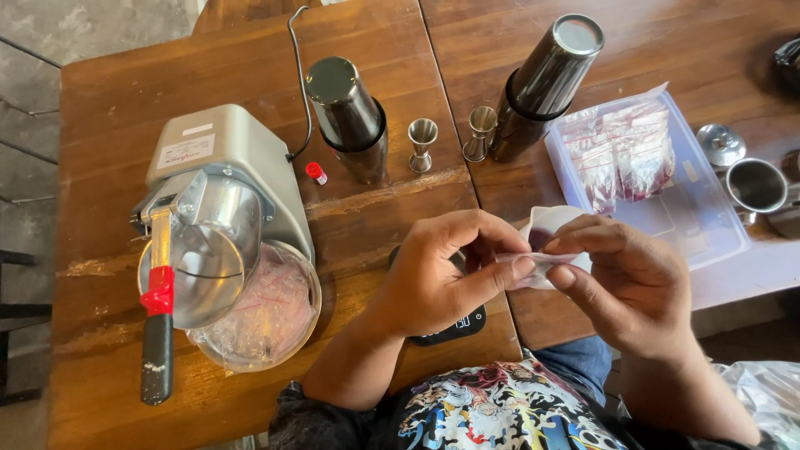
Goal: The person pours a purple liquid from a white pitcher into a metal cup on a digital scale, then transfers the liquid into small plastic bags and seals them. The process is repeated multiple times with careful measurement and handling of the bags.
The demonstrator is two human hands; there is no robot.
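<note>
Where shakers stand, both hands [533,275] on small bag [533,260].

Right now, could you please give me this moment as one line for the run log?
left hand: pinching small clear bag | right hand: pinching same bag | below: white cup, black scale | left: ice shaver

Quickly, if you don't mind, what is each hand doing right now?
Left hand: closed, pinching the small clear bag.
Right hand: closed, pinching the same bag at its other edge.
</note>
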